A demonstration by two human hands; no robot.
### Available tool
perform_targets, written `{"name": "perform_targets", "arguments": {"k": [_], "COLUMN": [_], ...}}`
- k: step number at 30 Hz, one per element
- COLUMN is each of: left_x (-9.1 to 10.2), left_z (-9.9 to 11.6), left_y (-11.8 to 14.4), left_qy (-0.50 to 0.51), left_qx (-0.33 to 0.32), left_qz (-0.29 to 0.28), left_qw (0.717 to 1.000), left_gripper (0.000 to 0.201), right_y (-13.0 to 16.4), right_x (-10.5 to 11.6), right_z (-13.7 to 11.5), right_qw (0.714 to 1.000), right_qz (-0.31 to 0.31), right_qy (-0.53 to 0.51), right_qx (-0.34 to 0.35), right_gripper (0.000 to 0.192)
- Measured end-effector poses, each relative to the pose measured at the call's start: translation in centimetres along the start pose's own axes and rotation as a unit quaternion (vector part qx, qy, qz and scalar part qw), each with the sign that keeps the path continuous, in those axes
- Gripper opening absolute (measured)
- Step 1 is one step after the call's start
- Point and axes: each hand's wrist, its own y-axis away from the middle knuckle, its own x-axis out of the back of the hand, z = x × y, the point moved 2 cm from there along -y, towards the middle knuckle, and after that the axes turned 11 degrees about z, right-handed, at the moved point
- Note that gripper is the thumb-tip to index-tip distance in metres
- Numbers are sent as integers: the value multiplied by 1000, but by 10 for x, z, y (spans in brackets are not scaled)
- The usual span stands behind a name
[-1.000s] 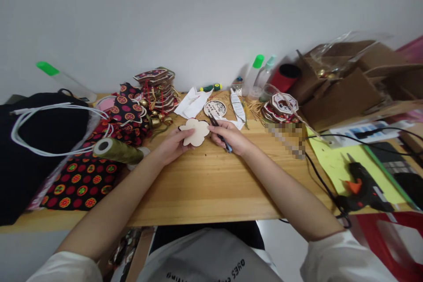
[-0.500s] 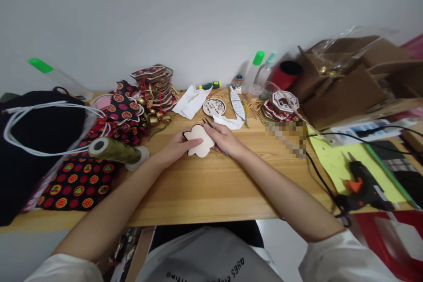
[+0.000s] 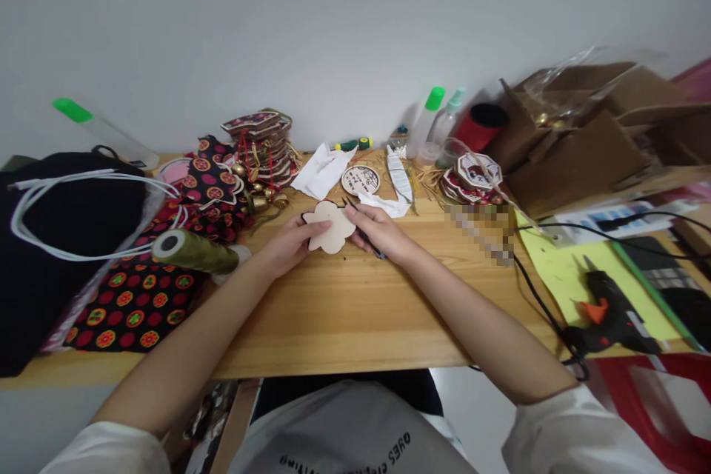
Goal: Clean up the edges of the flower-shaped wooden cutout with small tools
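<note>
The left hand pinches the flower-shaped wooden piece at its nine o'clock edge, above the table. At three o'clock, the right hand touches it, fingers curled around dark scissors.

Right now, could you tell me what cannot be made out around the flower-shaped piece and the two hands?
Head view:
- Underside of the flower-shaped wooden piece: faces down, left hand beneath.
- Dark thin tool in the right hand: mostly covered by fingers, too small to identify.
- Print on the round disc: too small.
- Patch on the table: blurred.
</note>
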Motion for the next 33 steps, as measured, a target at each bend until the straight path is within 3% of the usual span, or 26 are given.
{"name": "perform_targets", "arguments": {"k": [13,33], "left_x": [1,1], "left_z": [-1,-5], "left_y": [-1,0], "left_qy": [1,-41], "left_qx": [3,-17], "left_qz": [16,15], "left_qw": [1000,999], "left_gripper": [29,37], "right_y": [0,1], "right_x": [1,0], "right_z": [-2,-2], "right_qw": [1000,999], "right_qz": [-15,-11], "right_qy": [-3,21], "right_qx": [-16,-22], "right_gripper": [26,25]}}
